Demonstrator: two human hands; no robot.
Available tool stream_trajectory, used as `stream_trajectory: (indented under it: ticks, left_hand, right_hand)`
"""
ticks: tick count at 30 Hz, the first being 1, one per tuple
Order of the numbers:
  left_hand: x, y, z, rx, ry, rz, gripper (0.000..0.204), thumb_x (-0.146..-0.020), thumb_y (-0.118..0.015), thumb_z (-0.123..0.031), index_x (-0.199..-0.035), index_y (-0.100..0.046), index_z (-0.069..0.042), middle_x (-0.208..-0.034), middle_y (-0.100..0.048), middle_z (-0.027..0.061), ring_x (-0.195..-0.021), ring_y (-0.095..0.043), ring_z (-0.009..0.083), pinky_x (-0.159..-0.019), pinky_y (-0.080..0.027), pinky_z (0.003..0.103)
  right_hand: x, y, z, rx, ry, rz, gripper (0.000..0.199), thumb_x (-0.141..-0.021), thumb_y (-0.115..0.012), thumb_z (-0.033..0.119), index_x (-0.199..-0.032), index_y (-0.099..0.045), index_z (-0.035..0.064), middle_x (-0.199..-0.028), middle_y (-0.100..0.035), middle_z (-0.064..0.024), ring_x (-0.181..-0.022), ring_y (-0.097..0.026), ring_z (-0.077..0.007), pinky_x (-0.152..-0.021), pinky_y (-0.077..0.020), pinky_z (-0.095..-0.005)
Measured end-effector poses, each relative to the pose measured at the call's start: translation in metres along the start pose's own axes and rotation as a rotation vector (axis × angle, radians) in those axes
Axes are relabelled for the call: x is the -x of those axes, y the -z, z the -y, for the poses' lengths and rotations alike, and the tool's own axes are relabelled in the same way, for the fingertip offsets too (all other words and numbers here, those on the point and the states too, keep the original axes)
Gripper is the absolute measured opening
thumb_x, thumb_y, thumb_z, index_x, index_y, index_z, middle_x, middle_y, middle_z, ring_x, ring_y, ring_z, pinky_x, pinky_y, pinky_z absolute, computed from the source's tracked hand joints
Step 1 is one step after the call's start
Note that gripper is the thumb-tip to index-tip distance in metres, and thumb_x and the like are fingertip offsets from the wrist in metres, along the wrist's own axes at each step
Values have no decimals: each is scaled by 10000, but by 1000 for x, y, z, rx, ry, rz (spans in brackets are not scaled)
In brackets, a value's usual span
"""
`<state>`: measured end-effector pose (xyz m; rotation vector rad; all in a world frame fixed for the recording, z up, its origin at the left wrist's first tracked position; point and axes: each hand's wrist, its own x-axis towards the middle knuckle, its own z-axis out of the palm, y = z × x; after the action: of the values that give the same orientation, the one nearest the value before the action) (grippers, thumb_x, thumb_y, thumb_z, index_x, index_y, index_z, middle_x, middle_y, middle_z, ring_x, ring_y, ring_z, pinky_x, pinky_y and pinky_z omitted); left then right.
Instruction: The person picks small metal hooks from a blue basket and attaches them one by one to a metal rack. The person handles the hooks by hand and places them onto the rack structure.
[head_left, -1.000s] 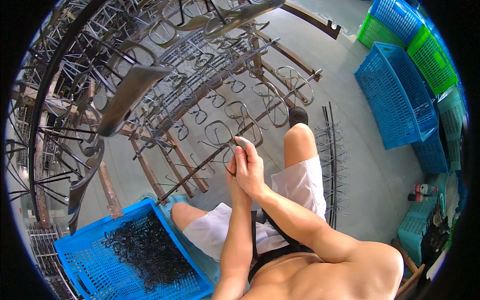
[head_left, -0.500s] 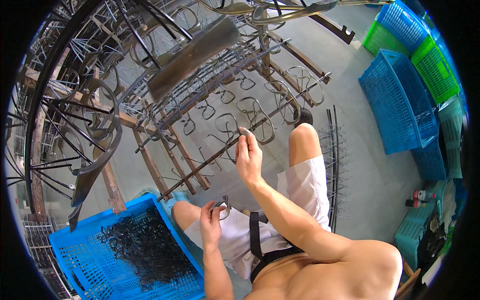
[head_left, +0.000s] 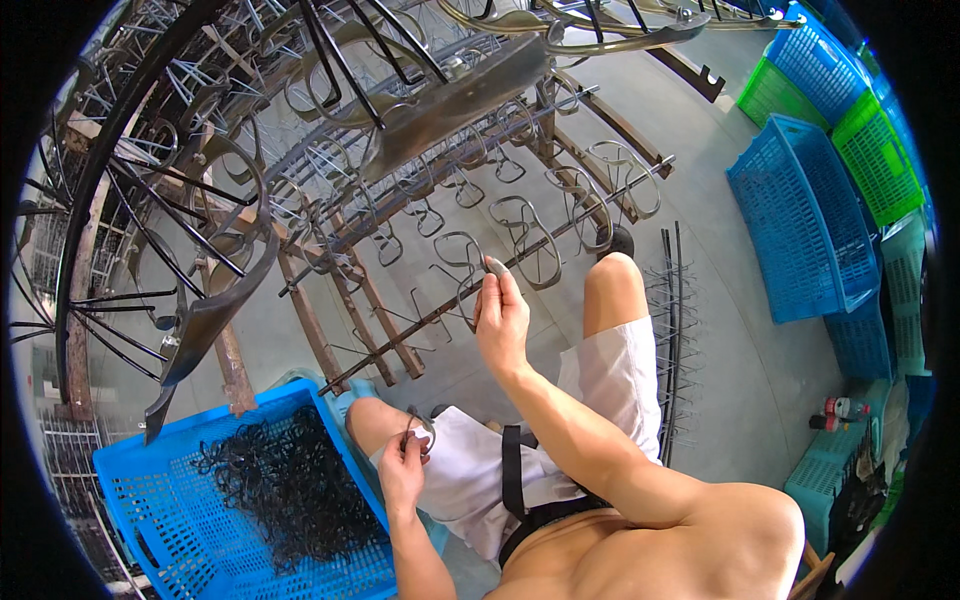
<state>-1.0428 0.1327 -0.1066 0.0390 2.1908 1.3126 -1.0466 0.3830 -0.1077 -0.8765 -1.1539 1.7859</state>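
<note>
Right hand (head_left: 500, 318) pinches bent grey wire hook (head_left: 492, 268) at slanted metal rack rod (head_left: 470, 290); left hand (head_left: 403, 462) grips dark wire loop (head_left: 418, 428) nr blue plastic crate (head_left: 150, 480). Hands apart.

A bright blue lattice-walled crate (head_left: 150, 500) holds black wire loops (head_left: 285, 480). The shorts (head_left: 610, 385) are white, with a black strap (head_left: 512, 480) across them. Further crates are blue (head_left: 800, 230) and green (head_left: 880, 150); the floor (head_left: 740, 390) is pale grey.
</note>
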Motion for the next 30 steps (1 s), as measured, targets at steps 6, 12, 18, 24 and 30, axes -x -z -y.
stream_trajectory:
  ticks: [6, 12, 18, 24, 30]
  left_hand:
    - [5, 4, -5, 75, 90, 0, 239, -926, -490, -163, -992, -563, 55, -803, -648, 125, -589, -627, 175, -512, -515, 267]
    - [16, 18, -2, 410, 46, 44, 206, -919, -483, -135, -999, -558, 39, -785, -638, 134, -587, -619, 182, -512, -514, 264]
    - [22, 18, -6, 445, -20, 62, 221, -927, -466, -148, -1013, -562, 32, -789, -637, 128, -608, -619, 186, -528, -519, 283]
    - [31, 17, -10, 616, -114, 77, 243, -942, -467, -198, -1003, -580, 9, -771, -640, 126, -607, -618, 201, -532, -521, 304]
    - [27, 10, -17, 724, -140, 90, 261, -935, -479, -242, -972, -601, -14, -728, -632, 117, -556, -595, 202, -491, -486, 298]
  right_hand:
    - [1, 1, 2, -45, -32, 88, 298, -952, -480, 123, -1229, -521, 19, -605, -393, 76, -513, -343, -9, -444, -295, -188]
    - [14, -5, 4, 429, 196, 116, 327, -910, -523, 121, -1228, -520, 49, -557, -443, -78, -482, -427, -151, -494, -387, -275]
    - [4, 1, 9, 494, 265, 108, 309, -909, -525, 130, -1204, -533, 37, -559, -460, -91, -482, -447, -170, -491, -399, -290]
    - [-6, 10, 8, 435, 201, 133, 275, -929, -517, 142, -1179, -564, 39, -609, -406, 43, -549, -347, -48, -479, -322, -218]
    - [4, -5, 1, 496, 330, 110, 308, -922, -520, 132, -1221, -539, 62, -582, -440, -10, -505, -359, -99, -475, -338, -240]
